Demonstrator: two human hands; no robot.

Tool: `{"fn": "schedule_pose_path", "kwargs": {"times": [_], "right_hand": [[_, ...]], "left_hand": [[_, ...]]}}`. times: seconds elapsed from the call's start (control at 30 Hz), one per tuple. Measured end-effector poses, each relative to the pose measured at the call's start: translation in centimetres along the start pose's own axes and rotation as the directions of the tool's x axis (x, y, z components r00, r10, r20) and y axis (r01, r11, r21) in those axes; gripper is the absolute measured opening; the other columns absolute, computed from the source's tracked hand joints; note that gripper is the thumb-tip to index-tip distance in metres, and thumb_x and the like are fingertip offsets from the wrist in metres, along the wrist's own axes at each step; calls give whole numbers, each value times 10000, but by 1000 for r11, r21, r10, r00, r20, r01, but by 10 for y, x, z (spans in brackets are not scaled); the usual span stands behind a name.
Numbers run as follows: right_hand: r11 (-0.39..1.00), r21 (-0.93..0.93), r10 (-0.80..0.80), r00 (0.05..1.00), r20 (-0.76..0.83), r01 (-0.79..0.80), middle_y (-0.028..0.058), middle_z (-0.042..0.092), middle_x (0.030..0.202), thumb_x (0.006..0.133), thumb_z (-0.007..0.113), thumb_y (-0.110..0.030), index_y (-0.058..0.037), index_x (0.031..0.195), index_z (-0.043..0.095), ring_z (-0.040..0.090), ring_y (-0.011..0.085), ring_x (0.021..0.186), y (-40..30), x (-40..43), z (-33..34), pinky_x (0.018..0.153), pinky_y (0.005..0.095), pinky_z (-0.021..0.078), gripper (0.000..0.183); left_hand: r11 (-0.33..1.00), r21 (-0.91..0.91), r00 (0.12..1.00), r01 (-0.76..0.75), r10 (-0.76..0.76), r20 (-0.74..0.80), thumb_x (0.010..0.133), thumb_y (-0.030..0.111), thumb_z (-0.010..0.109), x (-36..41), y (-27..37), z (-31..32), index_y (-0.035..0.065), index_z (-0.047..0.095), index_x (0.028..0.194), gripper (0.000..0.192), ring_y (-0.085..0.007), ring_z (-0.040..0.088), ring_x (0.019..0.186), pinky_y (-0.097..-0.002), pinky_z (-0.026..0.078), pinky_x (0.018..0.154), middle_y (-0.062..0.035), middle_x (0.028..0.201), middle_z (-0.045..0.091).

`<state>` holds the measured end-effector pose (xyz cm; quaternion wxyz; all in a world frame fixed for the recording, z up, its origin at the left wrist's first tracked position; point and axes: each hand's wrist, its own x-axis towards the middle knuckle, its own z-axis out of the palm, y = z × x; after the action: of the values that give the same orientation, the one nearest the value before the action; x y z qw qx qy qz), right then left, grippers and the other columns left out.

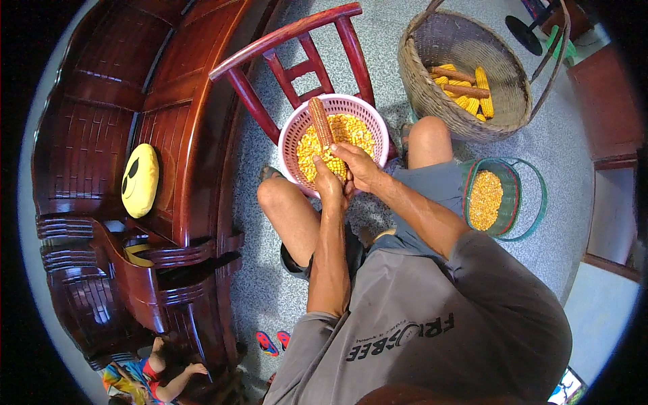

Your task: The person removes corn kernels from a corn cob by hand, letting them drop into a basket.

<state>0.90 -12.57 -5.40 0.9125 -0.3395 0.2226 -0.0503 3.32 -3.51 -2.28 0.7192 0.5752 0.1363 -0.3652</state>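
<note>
A maize ear point(321, 122) is gripped in both hands over a pink plastic basket point(383, 132). Its far part is bare reddish-brown cob, while yellow kernels cover the part near my fingers. My left hand point(329, 183) wraps the near end from the left, thumb on top. From the right, my right hand point(359, 166) holds it too, its thumb by the border between bare cob and kernels. Loose yellow kernels point(354, 129) lie in the basket below. The fingers hide the ear's underside and near tip.
A red wooden chair point(291, 38) stands beyond the basket. At right, a wicker basket point(425, 96) holds maize ears and bare cobs; a green basket point(511, 202) contains kernels. A wooden bench point(202, 126) with a yellow cushion point(140, 180) lines the left; a person's legs point(174, 387) show lower left.
</note>
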Motion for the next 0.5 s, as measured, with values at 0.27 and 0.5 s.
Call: {"fn": "schedule_pose_path", "kwargs": {"times": [0.27,0.5], "right_hand": [[988,-109,-126,979,-160,109,12,594,831,993,583,-282,-40,1082,623,572,86,631,-3,1,6,515,266,486,261],[929,-366,-38,997,65,59,46,580,924,1006,567,-328,-22,1148,519,561,79,776,-8,-15,10,564,210,490,340]], "left_hand": [[996,77,998,-48,51,-46,1023,605,255,-6,1,12,58,553,867,643,-181,417,333,-307,328,305,-57,525,503],[999,-33,998,-34,32,-55,1019,604,275,4,-3,-2,80,520,1019,578,-192,413,347,-311,329,304,-64,579,498]]}}
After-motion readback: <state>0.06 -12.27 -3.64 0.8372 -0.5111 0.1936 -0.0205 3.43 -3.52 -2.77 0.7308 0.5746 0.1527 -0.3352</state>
